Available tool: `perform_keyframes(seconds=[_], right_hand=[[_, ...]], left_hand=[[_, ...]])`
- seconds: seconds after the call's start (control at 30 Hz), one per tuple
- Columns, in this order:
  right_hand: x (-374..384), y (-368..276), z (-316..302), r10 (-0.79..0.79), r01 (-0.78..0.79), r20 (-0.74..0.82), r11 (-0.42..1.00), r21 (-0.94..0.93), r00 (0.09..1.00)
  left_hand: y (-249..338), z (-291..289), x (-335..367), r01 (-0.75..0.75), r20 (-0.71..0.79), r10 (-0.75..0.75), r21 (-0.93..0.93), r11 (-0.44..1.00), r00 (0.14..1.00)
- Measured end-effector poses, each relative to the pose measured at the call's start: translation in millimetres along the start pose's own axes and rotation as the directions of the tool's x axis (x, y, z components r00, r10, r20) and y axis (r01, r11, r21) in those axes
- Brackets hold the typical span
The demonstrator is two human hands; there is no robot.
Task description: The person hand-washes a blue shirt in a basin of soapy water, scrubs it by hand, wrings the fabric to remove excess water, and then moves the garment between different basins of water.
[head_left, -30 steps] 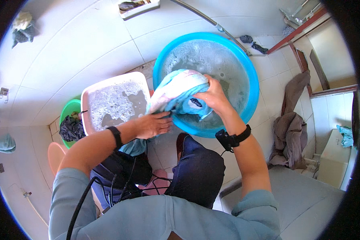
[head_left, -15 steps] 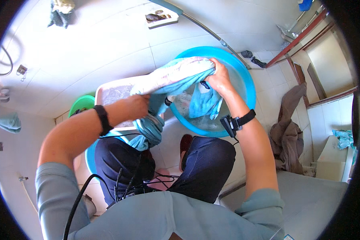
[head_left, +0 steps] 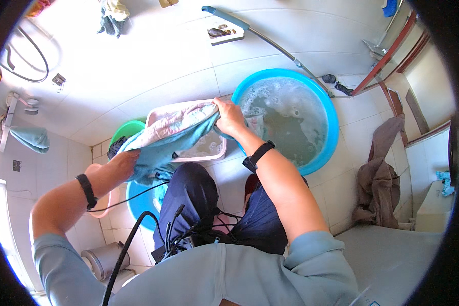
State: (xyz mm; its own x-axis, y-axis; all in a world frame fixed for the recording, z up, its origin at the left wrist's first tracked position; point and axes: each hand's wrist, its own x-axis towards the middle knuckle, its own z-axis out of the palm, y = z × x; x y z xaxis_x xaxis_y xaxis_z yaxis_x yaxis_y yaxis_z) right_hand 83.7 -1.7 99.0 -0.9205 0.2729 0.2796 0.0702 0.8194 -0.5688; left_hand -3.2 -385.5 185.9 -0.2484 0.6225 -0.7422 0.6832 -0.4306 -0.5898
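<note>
A wet towel (head_left: 176, 125), light blue with a pinkish-white side, is stretched between my two hands. My left hand (head_left: 125, 164) is closed round its lower left end, with some fingers hidden behind the cloth. At the upper right end my right hand (head_left: 229, 117) grips the towel. The cloth passes over a pale pink rectangular tub (head_left: 223, 151) with cloudy, sudsy water. Its lower folds hang toward a small blue basin (head_left: 137, 204) beside my left knee. Right of the tub stands a large round blue basin (head_left: 333, 115) of foamy grey water.
A green basin (head_left: 118, 133) with dark cloth stands behind my left hand, and an orange-pink basin (head_left: 104, 206) by my left wrist. A long pole (head_left: 275, 45) leans along the wall. Brown cloth (head_left: 380, 188) lies on the right. Black cables (head_left: 176, 229) cross my lap.
Both hands have carried the towel left, from partly over the large blue basin to above the pink tub. The towel is now spread wider between them. The view has shifted slightly.
</note>
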Motion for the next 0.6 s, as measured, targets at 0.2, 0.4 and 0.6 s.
perform_keyframes(seconds=[0.2,0.4,0.6], right_hand=[[4,-20,-9,0.107,-0.107,-0.005,0.994,-0.012,0.994],[12,5,-17,0.249,-0.240,-0.108,0.967,0.086,0.962],[18,9,-15,0.336,-0.324,-0.113,0.940,0.107,0.935]], left_hand=[[-28,33,16,0.204,-0.089,-0.222,-0.178,0.963,0.971],[-110,9,73,0.307,-0.028,-0.308,-0.049,0.950,0.951],[-36,52,122,0.233,-0.302,-0.295,-0.226,0.946,0.907]])
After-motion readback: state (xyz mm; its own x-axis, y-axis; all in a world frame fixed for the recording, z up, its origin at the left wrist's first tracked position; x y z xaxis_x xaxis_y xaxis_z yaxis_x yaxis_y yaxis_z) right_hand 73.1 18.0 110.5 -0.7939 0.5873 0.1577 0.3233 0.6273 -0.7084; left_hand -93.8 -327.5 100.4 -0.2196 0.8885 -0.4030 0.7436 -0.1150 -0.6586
